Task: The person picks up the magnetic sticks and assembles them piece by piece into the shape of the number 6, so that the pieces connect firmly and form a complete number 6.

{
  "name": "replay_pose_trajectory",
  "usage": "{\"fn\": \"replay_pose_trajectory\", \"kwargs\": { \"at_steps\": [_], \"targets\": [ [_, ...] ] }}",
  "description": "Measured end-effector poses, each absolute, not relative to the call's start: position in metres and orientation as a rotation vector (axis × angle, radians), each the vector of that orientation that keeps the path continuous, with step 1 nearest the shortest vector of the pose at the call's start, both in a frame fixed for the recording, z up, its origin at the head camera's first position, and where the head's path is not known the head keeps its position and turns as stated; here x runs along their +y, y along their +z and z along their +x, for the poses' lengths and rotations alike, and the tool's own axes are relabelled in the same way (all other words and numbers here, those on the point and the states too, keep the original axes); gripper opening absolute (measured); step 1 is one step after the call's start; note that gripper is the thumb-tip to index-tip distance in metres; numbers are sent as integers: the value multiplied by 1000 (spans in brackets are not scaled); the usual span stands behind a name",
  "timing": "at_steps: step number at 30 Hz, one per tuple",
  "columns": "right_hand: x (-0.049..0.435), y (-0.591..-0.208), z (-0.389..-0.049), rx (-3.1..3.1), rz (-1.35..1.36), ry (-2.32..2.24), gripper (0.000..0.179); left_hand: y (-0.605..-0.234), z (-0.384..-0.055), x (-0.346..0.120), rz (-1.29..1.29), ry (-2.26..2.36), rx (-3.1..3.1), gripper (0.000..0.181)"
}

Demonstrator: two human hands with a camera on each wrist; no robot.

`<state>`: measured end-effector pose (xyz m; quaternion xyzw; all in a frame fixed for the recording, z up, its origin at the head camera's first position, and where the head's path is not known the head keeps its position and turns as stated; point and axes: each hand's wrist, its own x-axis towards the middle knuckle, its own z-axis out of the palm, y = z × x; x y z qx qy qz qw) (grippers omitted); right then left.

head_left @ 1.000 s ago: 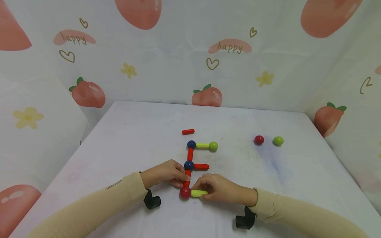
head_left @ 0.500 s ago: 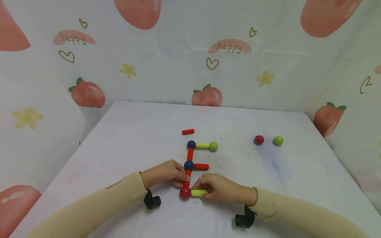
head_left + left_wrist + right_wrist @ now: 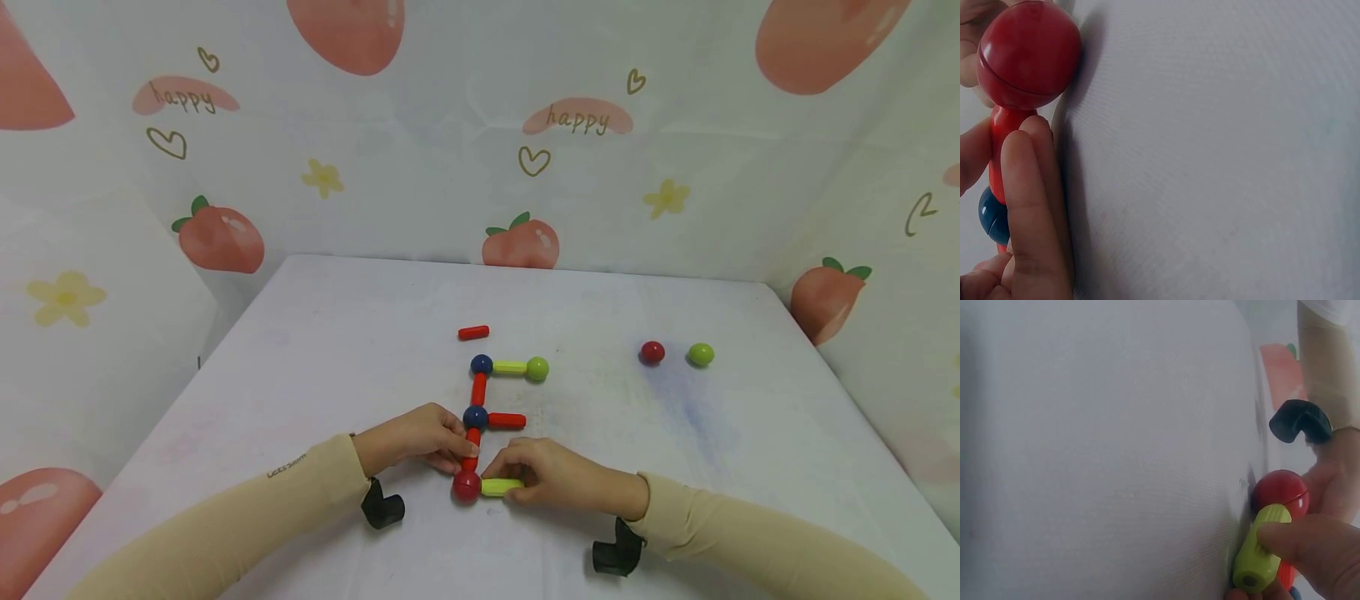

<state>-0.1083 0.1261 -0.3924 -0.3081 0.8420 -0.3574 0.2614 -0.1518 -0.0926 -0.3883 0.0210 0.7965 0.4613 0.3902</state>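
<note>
A frame of rods and balls lies on the white table. My left hand (image 3: 422, 439) pinches its lower red rod (image 3: 471, 460), just above the large red ball (image 3: 1030, 55) at the near end. Between thumb and fingers, my right hand (image 3: 558, 477) holds a yellow-green rod (image 3: 1262, 549) whose inner end touches that red ball. Further up stand a middle blue ball (image 3: 476, 417) with a red rod (image 3: 507, 421) pointing right, an upper red rod (image 3: 479, 389) and a top blue ball (image 3: 482, 364). From the top one a yellow-green rod (image 3: 510, 367) runs to a green ball (image 3: 537, 368).
A loose red rod (image 3: 473, 332) lies beyond the frame. At the right back rest a loose red ball (image 3: 652, 352) and a loose green ball (image 3: 701, 355). A printed cloth (image 3: 420, 158) hangs behind the table (image 3: 360, 317). Black wrist mounts (image 3: 618, 550) hang under the cuffs.
</note>
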Motion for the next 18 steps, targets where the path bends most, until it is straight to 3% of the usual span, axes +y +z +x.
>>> {"fn": "replay_pose_trajectory", "kwargs": {
  "at_steps": [18],
  "targets": [
    [159, -367, -118, 2420, -831, -1060, 30, -387, -151, -91, 18, 1162, 2028, 14]
  ]
}}
